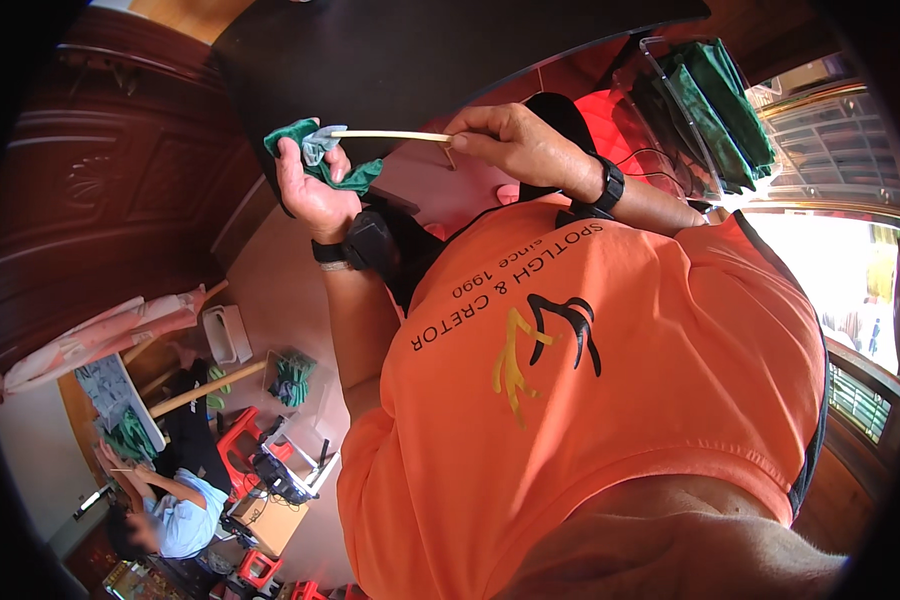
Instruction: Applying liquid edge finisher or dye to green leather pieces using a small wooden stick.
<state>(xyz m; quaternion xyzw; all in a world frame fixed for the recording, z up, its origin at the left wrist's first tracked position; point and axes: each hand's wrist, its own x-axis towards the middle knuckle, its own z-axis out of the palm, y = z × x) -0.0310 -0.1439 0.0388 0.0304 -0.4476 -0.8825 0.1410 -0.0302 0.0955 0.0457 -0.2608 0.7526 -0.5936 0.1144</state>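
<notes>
Person in an orange T-shirt (pixel 590 400) stands w/ both hands raised in front of the chest, just off the near edge of a dark desk (pixel 420 50). Left hand (pixel 315 190): grip closed round a small piece of green cloth (pixel 315 150), bunched in the fingers, a paler bit of fabric showing at the top. Right hand (pixel 515 140): grip pinched narrow on a thin pale stick (pixel 390 135), held about level, its far tip touching the cloth in the left hand. Black bands on both wrists. At the desk's right side, a clear container (pixel 670 120) w/ more green cloth inside. Lower left, well apart, another person in a light blue shirt (pixel 185 515) sits at a bench among green pieces & red stools (pixel 240 435).
</notes>
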